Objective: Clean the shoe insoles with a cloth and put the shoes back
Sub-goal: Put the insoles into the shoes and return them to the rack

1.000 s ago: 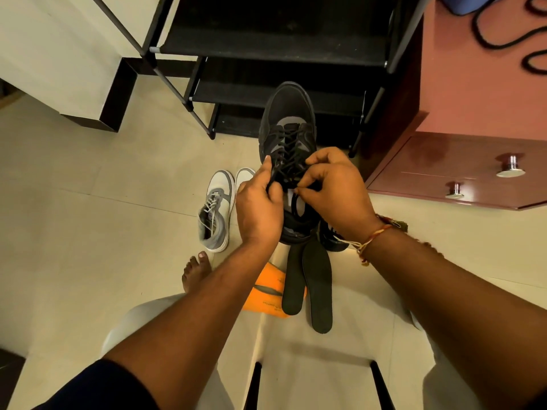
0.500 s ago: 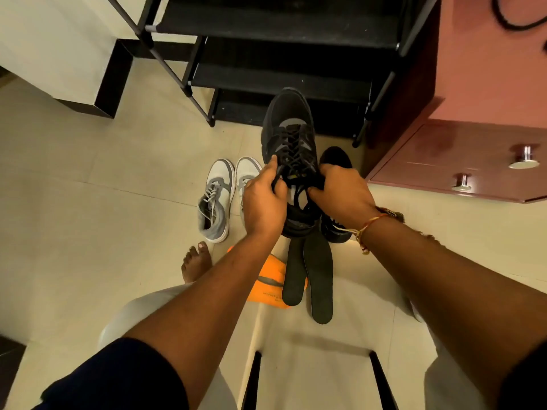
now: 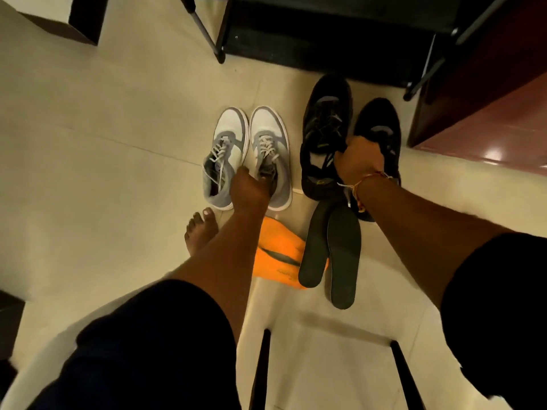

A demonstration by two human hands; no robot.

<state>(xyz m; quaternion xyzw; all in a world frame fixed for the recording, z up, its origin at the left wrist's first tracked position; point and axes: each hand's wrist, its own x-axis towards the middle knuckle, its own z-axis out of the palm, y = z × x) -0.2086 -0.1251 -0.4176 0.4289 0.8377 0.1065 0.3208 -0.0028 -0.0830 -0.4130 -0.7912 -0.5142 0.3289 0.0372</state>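
Note:
My right hand [image 3: 359,161] grips a black sneaker [image 3: 324,125] by its tongue and laces, low over the floor next to the second black sneaker [image 3: 380,122]. My left hand [image 3: 248,189] reaches down between the pair of white-and-grey sneakers [image 3: 231,134]. Its fingers curl into the opening of the right-hand one [image 3: 268,128], and the fingertips are hidden inside. Two dark insoles [image 3: 343,255] lie side by side on the floor behind the black sneakers. They partly cover an orange cloth [image 3: 275,250].
A black shoe rack [image 3: 325,34] stands just beyond the shoes. To the right is a reddish wooden cabinet [image 3: 488,113]. My bare foot [image 3: 201,229] rests left of the cloth. Black chair legs [image 3: 260,365] frame the near floor.
My left hand let go of the black sneaker and moved left and down to the white-and-grey pair. My right hand lowered the black sneaker toward the floor. The view tilted downward.

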